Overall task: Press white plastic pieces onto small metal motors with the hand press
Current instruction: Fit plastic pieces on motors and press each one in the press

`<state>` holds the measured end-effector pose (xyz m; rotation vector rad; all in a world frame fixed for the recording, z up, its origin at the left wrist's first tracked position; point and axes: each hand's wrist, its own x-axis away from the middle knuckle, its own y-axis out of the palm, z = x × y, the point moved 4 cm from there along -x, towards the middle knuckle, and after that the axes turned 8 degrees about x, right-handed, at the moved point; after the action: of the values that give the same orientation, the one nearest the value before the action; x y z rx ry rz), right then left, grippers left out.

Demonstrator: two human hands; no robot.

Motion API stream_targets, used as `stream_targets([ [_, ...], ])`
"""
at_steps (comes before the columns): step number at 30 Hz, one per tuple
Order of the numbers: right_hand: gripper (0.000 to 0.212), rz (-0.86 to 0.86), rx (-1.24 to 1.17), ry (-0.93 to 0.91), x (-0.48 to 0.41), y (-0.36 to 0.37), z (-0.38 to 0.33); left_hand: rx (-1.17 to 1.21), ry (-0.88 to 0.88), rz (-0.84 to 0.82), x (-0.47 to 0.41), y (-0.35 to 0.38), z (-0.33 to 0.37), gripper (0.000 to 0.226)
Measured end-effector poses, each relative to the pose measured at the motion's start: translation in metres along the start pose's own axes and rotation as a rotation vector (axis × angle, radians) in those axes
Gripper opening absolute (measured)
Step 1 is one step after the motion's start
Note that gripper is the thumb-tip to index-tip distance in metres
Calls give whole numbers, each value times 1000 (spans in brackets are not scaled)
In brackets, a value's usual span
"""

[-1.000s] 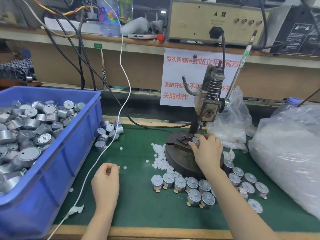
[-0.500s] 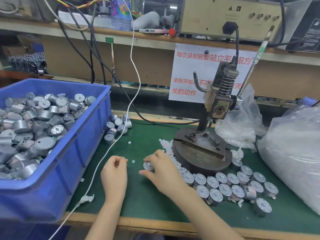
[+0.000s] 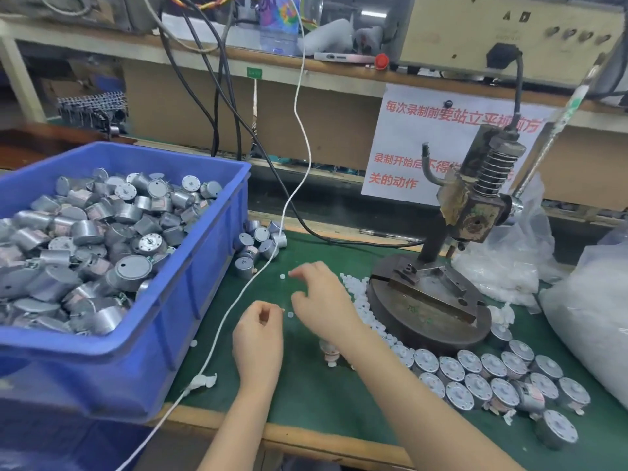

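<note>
The hand press (image 3: 475,205) stands on its round metal base (image 3: 401,311) at the right of the green mat, and its fixture holds nothing. Loose white plastic pieces (image 3: 360,300) lie along the base's left edge. My right hand (image 3: 319,300) hovers left of that pile with spread fingers, its fingertips beside a stray white piece (image 3: 282,276). One small metal motor (image 3: 329,350) sits on the mat under my right wrist. My left hand (image 3: 260,334) rests on the mat with curled fingers; nothing shows inside it. Several motors (image 3: 492,368) stand in rows in front of the base.
A blue crate (image 3: 142,338) heaped with motors fills the left side, with a few motors (image 3: 258,243) loose behind its corner. A white cable (image 3: 234,304) runs across the mat. Clear plastic bags (image 3: 591,321) of white pieces lie at the right. A shelf with equipment is behind.
My right hand took a motor from the press fixture, carried it left, let it go on the mat and now reaches over the white pieces. My left hand stayed put.
</note>
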<state>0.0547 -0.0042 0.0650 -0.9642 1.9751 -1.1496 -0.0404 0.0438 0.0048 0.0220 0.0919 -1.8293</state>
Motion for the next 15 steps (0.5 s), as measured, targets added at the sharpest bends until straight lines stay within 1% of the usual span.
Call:
stream_targets([
  [2, 35, 42, 35, -53, -26, 1, -20, -10, -9, -5, 0, 0, 0, 18],
  [4, 31, 28, 114, -165, -48, 10, -42, -11, -14, 2, -1, 0, 0, 19],
  [7, 31, -52, 366, -293, -71, 33, -62, -38, 8, 9, -1, 0, -1, 23],
  [9, 34, -109, 479, -277, -78, 46, -64, -99, 10, -3, -1, 1, -1, 18],
  [12, 36, -158, 504, -208, -79, 60, -62, -266, -4, -28, -1, 4, -2, 9],
  [13, 37, -169, 503, -200, -79, 64, -61, -336, 3, -42, 0, 4, -3, 8],
  [15, 39, -178, 507, -211, -79, 69, -61, -419, 12, -65, -1, 6, -4, 15],
])
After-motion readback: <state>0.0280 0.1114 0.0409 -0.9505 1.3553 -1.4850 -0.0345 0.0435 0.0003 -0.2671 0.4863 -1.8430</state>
